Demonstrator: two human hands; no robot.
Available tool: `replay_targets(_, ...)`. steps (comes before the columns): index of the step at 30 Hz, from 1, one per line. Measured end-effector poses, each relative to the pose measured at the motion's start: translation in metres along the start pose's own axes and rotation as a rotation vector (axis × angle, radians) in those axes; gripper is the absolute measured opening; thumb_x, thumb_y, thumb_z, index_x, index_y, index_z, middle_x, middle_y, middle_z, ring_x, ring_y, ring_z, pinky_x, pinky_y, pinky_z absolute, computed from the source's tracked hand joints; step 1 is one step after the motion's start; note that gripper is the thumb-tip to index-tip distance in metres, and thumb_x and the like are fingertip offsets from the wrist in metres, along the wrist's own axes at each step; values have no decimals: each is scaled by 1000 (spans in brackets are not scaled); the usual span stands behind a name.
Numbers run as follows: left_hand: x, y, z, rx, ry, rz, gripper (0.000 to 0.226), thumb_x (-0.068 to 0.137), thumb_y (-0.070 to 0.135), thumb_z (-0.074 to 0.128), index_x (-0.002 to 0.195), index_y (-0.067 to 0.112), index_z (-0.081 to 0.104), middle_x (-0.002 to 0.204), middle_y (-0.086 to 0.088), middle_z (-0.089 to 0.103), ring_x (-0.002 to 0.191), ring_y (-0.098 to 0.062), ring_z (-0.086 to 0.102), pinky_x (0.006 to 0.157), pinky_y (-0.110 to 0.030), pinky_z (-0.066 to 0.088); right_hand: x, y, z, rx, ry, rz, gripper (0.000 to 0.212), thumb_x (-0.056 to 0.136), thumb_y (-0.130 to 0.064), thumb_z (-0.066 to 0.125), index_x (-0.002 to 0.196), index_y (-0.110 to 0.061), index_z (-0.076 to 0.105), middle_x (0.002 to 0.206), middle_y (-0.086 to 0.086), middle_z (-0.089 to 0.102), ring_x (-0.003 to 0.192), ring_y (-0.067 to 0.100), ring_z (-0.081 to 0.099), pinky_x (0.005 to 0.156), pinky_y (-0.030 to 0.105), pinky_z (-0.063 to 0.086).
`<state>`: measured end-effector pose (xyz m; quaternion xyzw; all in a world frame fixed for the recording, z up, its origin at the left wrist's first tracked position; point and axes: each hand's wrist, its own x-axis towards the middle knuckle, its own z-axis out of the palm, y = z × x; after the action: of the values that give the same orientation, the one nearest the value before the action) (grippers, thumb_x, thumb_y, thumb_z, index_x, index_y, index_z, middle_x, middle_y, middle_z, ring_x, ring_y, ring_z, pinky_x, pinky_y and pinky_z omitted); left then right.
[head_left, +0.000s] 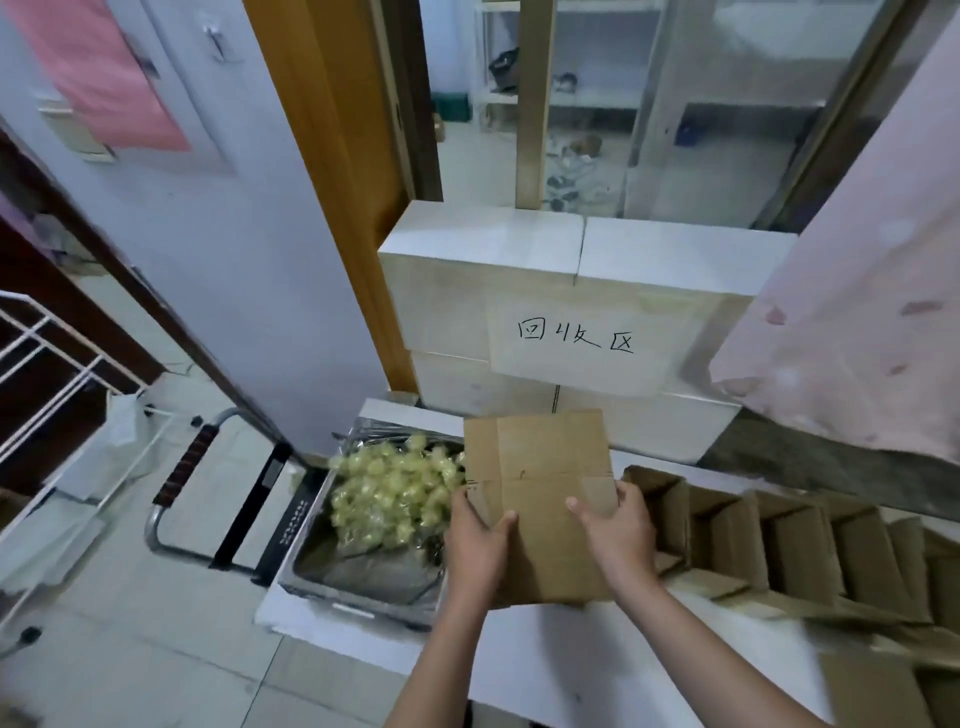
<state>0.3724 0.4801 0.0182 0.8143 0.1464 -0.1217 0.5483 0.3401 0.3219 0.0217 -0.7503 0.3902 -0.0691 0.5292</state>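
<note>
Your left hand (475, 540) and right hand (615, 530) grip 1 flat carton (540, 457) (not yet opened); formed boxes (727, 525) stand alongside.

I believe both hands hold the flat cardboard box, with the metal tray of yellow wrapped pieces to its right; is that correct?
Not quite: in the head view the metal tray of yellow wrapped pieces lies to the left of the flat cardboard box, not its right. The left hand and right hand both hold the box.
</note>
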Motion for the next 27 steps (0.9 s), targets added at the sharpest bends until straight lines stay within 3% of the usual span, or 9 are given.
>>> replay_targets(11, 49, -15, -4, 177, -278, 33, 55, 86, 21, 77, 131, 8, 48, 130, -13, 63, 120, -32, 59, 98, -34, 46, -13, -4, 24, -92, 206, 121, 49, 83, -26, 79, 124, -15, 53, 111, 3, 66, 99, 23, 61, 85, 36, 50)
replay_targets(15, 52, -15, 4, 200, -319, 1, 54, 86, 22, 77, 129, 6, 48, 128, -14, 64, 118, -31, 61, 98, -36, 48, -9, -2, 25, -105, 222, 160, 46, 84, -25, 78, 122, -14, 53, 111, 5, 68, 102, 27, 64, 89, 43, 54)
replay_targets(20, 72, -14, 16, 247, -327, -24, 57, 87, 21, 76, 133, 4, 46, 130, -15, 63, 119, -32, 59, 98, -34, 47, 13, -1, 35, -131, 222, 194, 44, 85, -20, 76, 122, -11, 53, 113, 9, 67, 106, 30, 62, 88, 39, 51)
replay_targets(23, 84, -15, 28, 316, -343, -18, 68, 90, 21, 73, 144, 1, 37, 137, -18, 56, 125, -32, 55, 103, -34, 42, 32, -1, 44, -160, 218, 214, 39, 88, -15, 72, 121, -11, 52, 116, 11, 66, 109, 33, 61, 91, 45, 52)
replay_targets(27, 96, -24, 50, 463, -397, -48, 83, 98, 26, 61, 159, 7, 8, 145, -25, 35, 129, -41, 46, 109, -37, 34, 60, 2, 61, -277, 191, 231, 40, 91, -15, 68, 126, -10, 50, 122, 12, 62, 111, 34, 61, 88, 46, 54)
